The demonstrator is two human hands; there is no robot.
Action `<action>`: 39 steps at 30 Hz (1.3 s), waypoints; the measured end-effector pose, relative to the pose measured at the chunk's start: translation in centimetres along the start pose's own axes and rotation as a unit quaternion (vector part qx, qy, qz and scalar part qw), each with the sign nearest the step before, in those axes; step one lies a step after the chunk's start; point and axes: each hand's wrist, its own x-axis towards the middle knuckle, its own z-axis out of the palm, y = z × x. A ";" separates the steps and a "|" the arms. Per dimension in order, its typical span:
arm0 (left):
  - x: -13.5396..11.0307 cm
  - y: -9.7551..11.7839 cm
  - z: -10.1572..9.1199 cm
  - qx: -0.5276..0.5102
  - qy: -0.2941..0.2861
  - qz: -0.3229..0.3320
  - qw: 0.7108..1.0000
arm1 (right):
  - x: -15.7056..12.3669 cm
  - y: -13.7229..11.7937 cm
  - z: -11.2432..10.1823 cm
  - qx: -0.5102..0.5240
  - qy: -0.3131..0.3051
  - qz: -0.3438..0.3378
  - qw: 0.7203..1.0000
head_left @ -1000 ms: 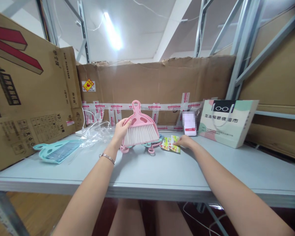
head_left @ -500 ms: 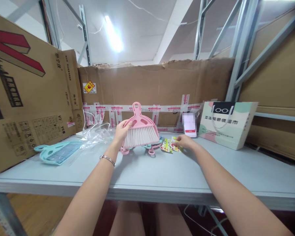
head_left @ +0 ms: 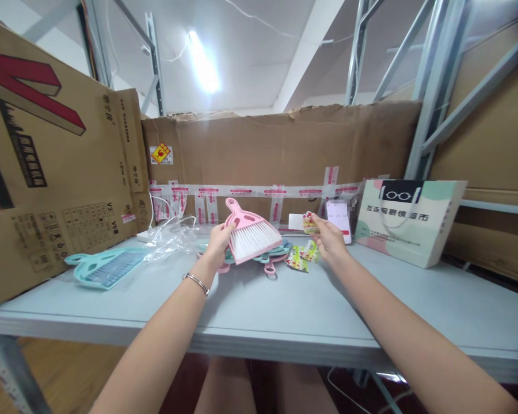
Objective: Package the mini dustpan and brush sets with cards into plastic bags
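Note:
My left hand [head_left: 218,244] is closed on the left edge of a pink dustpan-and-brush set [head_left: 252,233], its white bristles facing me and its handle tilted up to the left. Below it lie more dustpan-and-brush sets [head_left: 273,268] in pink and teal, partly covered by the raised one. Pinched in the fingers of my right hand [head_left: 330,237] is a small colourful sachet [head_left: 309,223], lifted off the table. A flat white piece [head_left: 295,222] shows just left of that sachet; I cannot tell whether they are joined. Two similar green-and-yellow sachets [head_left: 297,259] lie under my right hand.
On the left, a teal dustpan set [head_left: 106,267] lies beside crumpled clear plastic [head_left: 168,241]. A phone [head_left: 340,218] leans at the back, near a printed paper bag [head_left: 408,230]. Cardboard boxes [head_left: 250,149] wall the back and left of the table [head_left: 259,307].
My right hand has picked up a sachet and raised it from the table. The pink set in my left hand has dropped lower, with its handle turned to the left.

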 end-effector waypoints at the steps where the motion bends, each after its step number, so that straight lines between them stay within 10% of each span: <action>1: 0.0 -0.1 0.1 0.002 -0.008 0.001 1.000 | -0.1 0.1 0.1 -0.010 -0.006 -0.013 1.000; 8: -0.4 0.1 0.4 -0.010 0.002 -0.008 1.000 | -3.1 -0.2 1.5 -0.107 -0.110 -0.207 0.966; 17: -1.4 -0.3 2.1 -0.067 -0.027 0.065 0.995 | -9.4 3.7 5.6 -0.401 -0.282 -0.347 0.799; 26: -1.9 -1.8 3.4 -0.139 -0.032 0.049 0.989 | -7.3 4.2 5.1 -0.468 -0.225 -0.303 0.799; 39: -2.1 -1.2 3.3 -0.078 -0.040 0.060 0.994 | -4.2 1.3 3.1 -0.295 -0.199 -0.068 0.932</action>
